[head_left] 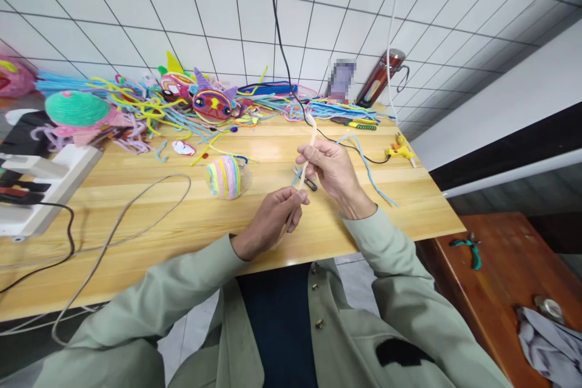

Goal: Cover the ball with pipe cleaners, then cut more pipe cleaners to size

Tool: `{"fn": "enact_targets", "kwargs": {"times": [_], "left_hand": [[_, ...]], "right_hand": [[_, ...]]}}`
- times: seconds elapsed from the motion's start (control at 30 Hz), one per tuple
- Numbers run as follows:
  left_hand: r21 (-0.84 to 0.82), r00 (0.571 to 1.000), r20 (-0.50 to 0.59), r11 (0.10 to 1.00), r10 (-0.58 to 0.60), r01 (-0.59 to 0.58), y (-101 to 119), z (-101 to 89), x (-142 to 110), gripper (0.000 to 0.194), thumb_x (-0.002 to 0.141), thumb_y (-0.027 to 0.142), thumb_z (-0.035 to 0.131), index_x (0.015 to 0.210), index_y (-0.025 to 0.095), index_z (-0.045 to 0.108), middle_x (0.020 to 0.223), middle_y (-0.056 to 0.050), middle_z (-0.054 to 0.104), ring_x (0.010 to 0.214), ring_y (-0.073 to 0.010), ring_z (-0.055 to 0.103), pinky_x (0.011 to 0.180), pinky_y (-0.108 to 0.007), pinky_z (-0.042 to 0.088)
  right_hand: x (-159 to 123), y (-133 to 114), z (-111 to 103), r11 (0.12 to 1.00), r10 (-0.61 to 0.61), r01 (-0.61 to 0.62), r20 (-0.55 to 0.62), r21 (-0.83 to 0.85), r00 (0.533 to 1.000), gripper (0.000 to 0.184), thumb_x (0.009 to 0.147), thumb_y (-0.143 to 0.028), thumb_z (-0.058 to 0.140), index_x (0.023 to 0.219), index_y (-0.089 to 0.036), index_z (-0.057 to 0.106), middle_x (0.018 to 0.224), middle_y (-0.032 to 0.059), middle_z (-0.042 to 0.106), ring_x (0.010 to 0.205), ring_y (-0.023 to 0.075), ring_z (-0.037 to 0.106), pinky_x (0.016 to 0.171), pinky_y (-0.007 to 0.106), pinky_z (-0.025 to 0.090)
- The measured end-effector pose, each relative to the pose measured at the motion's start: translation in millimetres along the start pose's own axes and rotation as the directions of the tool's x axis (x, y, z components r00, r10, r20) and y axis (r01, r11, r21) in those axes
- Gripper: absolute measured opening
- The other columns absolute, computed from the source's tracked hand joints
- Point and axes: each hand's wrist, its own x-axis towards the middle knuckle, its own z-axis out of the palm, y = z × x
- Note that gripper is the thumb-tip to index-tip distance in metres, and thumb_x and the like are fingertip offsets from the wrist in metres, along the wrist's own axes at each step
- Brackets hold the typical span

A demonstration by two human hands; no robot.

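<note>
A pale peach pipe cleaner [313, 127], bent near its upper end, runs between my hands above the table's front part. My left hand [276, 217] is closed around its lower stretch. Higher up, my right hand [334, 171] pinches it between thumb and fingers. Just behind the hands lies a small dark-handled tool [310, 183], partly hidden by them. To the left sits a ball wrapped in striped pastel pipe cleaners [226, 177], with a clear uncovered part at its right side. A light blue pipe cleaner [364, 160] lies to the right of my right hand.
Colourful pipe cleaners [168, 106] and fuzzy figures [213, 103] crowd the wall side. A yellow glue gun [400, 148], green-handled tool [361, 125] and thermos [382, 79] are at right. A power strip [59, 188] and looping cable [122, 212] occupy the left; pliers [473, 251] lie on the brown cabinet.
</note>
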Motion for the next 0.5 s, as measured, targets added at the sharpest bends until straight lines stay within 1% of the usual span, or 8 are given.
{"fn": "enact_targets", "kwargs": {"times": [0.1,0.13,0.17,0.23,0.3,0.33,0.43,0.5], "left_hand": [[-0.099,0.999,0.007,0.994,0.041,-0.040,3,-1.8,5,0.061,0.085,0.074,0.082,0.102,0.017,0.066,0.075,-0.001,0.069,0.052,-0.0115,0.057,0.052,-0.025,0.043],[-0.124,0.999,0.008,0.991,0.042,-0.040,4,-2.8,7,0.065,0.085,0.077,0.080,0.107,0.017,0.066,0.082,-0.003,0.072,0.054,-0.0126,0.060,0.052,-0.026,0.045],[-0.138,0.999,-0.001,0.989,0.042,-0.042,4,-4.0,9,0.067,0.085,0.078,0.079,0.110,0.017,0.065,0.085,-0.003,0.071,0.054,-0.0124,0.059,0.050,-0.026,0.044],[-0.139,0.999,-0.016,0.990,0.035,-0.037,5,-6.8,13,0.061,0.086,0.073,0.081,0.106,0.017,0.065,0.075,0.002,0.064,0.048,-0.0090,0.049,0.045,-0.022,0.035],[-0.139,1.000,-0.013,0.990,0.020,-0.022,4,-9.6,15,0.052,0.088,0.065,0.083,0.097,0.017,0.064,0.062,0.008,0.049,0.044,-0.0060,0.033,0.044,-0.020,0.024],[-0.150,1.000,-0.002,0.989,0.009,-0.009,3,-10.7,15,0.050,0.089,0.064,0.083,0.095,0.018,0.064,0.058,0.010,0.042,0.044,-0.0055,0.027,0.044,-0.020,0.021],[-0.203,0.998,0.040,0.978,-0.043,0.050,0,-12.0,13,0.050,0.089,0.063,0.084,0.092,0.019,0.062,0.055,0.012,0.035,0.044,-0.0055,0.020,0.044,-0.019,0.019],[-0.236,0.994,0.076,0.967,-0.079,0.095,-1,-11.7,11,0.050,0.087,0.062,0.087,0.092,0.019,0.061,0.054,0.012,0.033,0.044,-0.0054,0.018,0.044,-0.019,0.019]], "right_hand": [[4,0,-4,0.999,0.046,-0.046,0.021,0.022,0.999,0.050,0.066,-0.056,0.102,0.087,-0.016,0.081,0.077,0.0022,0.080,0.043,0.0032,0.049,0.038,0.017,0.034],[6,1,-5,0.997,0.067,-0.068,0.042,0.021,0.997,0.049,0.066,-0.055,0.102,0.087,-0.015,0.081,0.078,0.0025,0.080,0.043,0.0026,0.047,0.038,0.017,0.033],[7,2,-6,0.996,0.090,-0.091,0.071,0.020,0.993,0.049,0.067,-0.053,0.102,0.088,-0.015,0.081,0.078,0.0025,0.080,0.043,0.0019,0.045,0.038,0.017,0.032],[10,6,-10,0.989,0.136,-0.143,0.151,0.033,0.979,0.048,0.069,-0.050,0.102,0.093,-0.014,0.081,0.079,0.0016,0.079,0.044,0.0011,0.041,0.039,0.016,0.031],[14,8,-14,0.978,0.169,-0.193,0.239,0.080,0.956,0.048,0.071,-0.049,0.101,0.098,-0.015,0.082,0.079,0.0000,0.077,0.047,0.0013,0.042,0.040,0.015,0.032],[16,8,-17,0.971,0.174,-0.212,0.275,0.112,0.946,0.048,0.072,-0.049,0.100,0.100,-0.015,0.082,0.078,-0.0008,0.076,0.048,0.0017,0.043,0.042,0.015,0.033],[20,7,-25,0.952,0.157,-0.233,0.336,0.200,0.929,0.046,0.074,-0.048,0.100,0.100,-0.015,0.080,0.077,-0.0028,0.071,0.051,0.0028,0.045,0.045,0.015,0.039],[21,7,-29,0.941,0.157,-0.246,0.347,0.231,0.925,0.042,0.075,-0.044,0.099,0.098,-0.016,0.077,0.076,-0.0039,0.068,0.051,0.0032,0.045,0.045,0.015,0.039]]}}
